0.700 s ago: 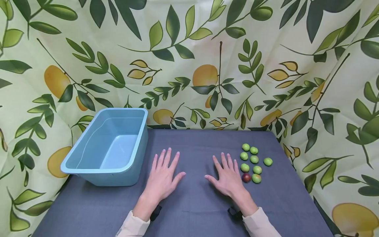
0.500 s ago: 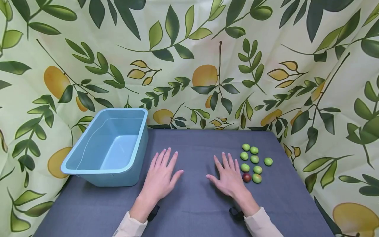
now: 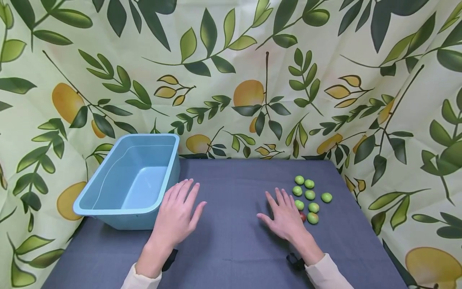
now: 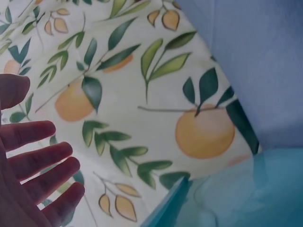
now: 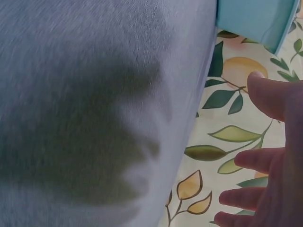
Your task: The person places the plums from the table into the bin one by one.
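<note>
My left hand [image 3: 175, 215], fingers straight and holding nothing, is beside the right wall of a blue plastic tub [image 3: 117, 211] and overlaps its lower right corner in the head view. In the left wrist view its fingers [image 4: 45, 153] are extended, with the tub's edge [image 4: 165, 205] at the bottom. My right hand [image 3: 285, 218] is spread with nothing in it, just left of several small green round fruits [image 3: 309, 195]. A dark red fruit [image 3: 302, 217] is partly hidden behind that hand. In the right wrist view the thumb [image 5: 270, 97] stands apart from the fingers.
A dark blue-grey cloth [image 3: 234, 176] covers the table. Behind and at both sides hangs a white curtain [image 3: 216, 36] printed with leaves and orange fruit. One green fruit [image 3: 326, 197] lies a little apart, to the right of the others.
My left hand has moved left, towards the tub. My right hand has shifted slightly right, closer to the fruits, and now partly covers the dark red one. The fruits and tub have stayed put.
</note>
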Demonstrator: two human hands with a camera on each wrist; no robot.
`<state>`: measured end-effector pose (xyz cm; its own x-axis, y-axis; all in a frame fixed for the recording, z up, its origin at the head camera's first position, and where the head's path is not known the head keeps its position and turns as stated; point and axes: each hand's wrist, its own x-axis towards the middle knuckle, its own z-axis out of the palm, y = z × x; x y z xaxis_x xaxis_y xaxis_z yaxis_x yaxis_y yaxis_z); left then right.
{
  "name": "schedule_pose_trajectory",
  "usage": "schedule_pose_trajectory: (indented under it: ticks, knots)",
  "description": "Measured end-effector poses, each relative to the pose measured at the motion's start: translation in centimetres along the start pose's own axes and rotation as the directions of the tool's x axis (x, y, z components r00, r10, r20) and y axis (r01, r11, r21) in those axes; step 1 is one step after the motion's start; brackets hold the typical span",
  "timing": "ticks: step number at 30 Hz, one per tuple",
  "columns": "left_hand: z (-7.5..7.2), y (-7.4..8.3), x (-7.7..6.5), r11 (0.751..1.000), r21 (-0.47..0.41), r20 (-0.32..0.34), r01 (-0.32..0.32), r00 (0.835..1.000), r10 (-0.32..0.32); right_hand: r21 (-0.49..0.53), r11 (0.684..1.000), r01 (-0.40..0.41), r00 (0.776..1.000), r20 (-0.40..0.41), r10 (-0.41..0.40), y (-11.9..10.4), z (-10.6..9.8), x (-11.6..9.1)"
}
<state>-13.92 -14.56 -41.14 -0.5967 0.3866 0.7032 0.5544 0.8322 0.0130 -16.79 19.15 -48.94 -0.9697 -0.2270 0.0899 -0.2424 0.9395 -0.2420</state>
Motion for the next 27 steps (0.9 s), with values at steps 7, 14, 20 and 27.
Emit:
schedule_pose_trajectory:
  ticks: [7, 14, 20, 27]
  knots:
    - [-1.1, -1.2, -0.2, 0.999, 0.006, -0.003, 0.043, 0.999, -0.043, -0.008, 1.000, 0.000, 1.000, -0.026, 0.000, 1.0, -0.6, -0.2]
    - [-1.5, -2.6, -0.9, 0.997, 0.010, -0.059, 0.072, 0.996, -0.071, -0.031, 0.999, 0.022, 0.995, -0.092, -0.024, 1.9, -1.3, -0.3]
    - [-1.7, -3.9, -1.6, 0.994, 0.017, -0.087, 0.104, 0.991, -0.102, -0.058, 0.998, 0.029, 0.991, -0.132, -0.036, 2.9, -1.6, -0.1]
    - [-1.9, -4.5, -2.3, 0.993, 0.010, -0.106, 0.114, 0.988, -0.113, -0.049, 0.998, 0.027, 0.986, -0.160, -0.035, 4.2, -1.8, -0.1]
